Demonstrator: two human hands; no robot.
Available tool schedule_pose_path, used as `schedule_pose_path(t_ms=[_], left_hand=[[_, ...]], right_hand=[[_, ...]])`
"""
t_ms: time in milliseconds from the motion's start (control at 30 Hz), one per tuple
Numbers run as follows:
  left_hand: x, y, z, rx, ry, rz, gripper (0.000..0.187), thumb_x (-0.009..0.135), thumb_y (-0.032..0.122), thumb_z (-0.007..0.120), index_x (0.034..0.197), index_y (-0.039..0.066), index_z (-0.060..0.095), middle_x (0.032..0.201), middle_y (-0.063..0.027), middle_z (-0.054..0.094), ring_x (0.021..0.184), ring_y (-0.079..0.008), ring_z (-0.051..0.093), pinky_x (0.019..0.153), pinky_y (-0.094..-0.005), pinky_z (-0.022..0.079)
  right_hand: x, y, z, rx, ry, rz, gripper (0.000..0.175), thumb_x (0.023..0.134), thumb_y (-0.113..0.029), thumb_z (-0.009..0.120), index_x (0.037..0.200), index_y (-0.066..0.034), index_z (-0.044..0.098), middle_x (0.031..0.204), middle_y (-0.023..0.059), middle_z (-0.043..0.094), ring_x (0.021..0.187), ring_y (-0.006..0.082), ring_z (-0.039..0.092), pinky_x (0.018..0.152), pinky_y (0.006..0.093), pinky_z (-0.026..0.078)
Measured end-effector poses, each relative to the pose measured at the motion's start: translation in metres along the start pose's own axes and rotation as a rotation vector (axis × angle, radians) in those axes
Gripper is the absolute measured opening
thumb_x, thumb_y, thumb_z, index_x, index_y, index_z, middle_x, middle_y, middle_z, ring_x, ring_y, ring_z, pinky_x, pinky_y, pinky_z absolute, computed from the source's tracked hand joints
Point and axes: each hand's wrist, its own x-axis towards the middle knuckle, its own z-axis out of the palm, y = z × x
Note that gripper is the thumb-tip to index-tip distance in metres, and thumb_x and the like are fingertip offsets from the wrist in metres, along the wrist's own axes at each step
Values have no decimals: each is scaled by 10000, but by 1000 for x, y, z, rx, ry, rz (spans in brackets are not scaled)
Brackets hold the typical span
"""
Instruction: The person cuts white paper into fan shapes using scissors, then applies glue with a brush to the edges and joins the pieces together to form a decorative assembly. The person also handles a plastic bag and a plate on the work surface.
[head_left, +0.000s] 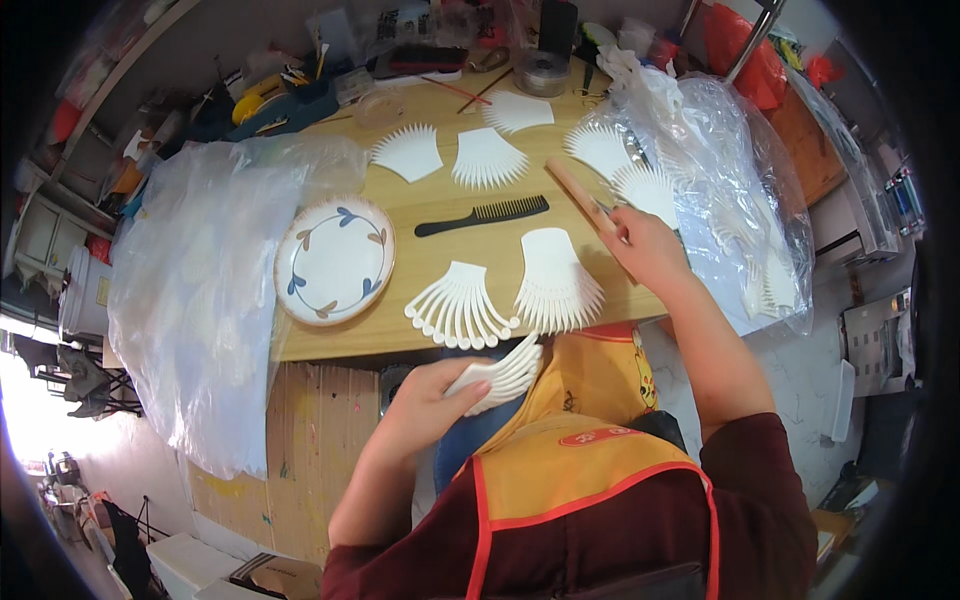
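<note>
My left hand (442, 397) grips a white fan-shaped piece with curled strips (510, 379), just off the table's near edge. My right hand (649, 244) is on the right side of the table, its fingers closed around a small slim tool (604, 206) that I cannot identify, beside a wooden stick (574, 187). Before me lie a white fan-shaped piece with round-tipped strips (459, 307) and a stack of white pieces with pointed teeth (556, 285). A black comb (484, 216) lies behind them. Several more toothed white pieces (490, 157) are spread farther back.
A patterned plate (335, 260) stands at the left, next to clear plastic sheeting (202, 285) hanging over the edge. At the right, a clear plastic bag (739, 187) holds white pieces. A blue tool tray (292, 112) and a wire spool (541, 73) stand at the back.
</note>
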Motion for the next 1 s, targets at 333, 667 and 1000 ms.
schedule_pose_path(t_ms=[333,667,1000], left_hand=[[-27,-2,-56,-361,310,90,275,921,11,562,1172,-97,592,1053,-107,677,935,-133,625,844,-269,485],[-25,9,-70,-381,378,117,263,924,25,577,1156,-97,592,1038,-111,676,913,-139,633,826,-279,499],[-36,27,-55,-305,464,160,276,924,41,581,1160,-101,584,1040,-134,679,922,-168,640,828,-302,506]], right_hand=[[20,45,45,-154,133,3,166,747,-158,665,831,-23,619,884,135,599,821,334,609,718,439,506],[112,-29,62,-132,75,-798,157,692,-83,661,837,-60,604,890,85,555,902,268,565,766,384,492],[106,-16,69,153,-91,-554,238,777,-200,686,958,-55,631,1001,91,592,983,298,557,832,393,472]])
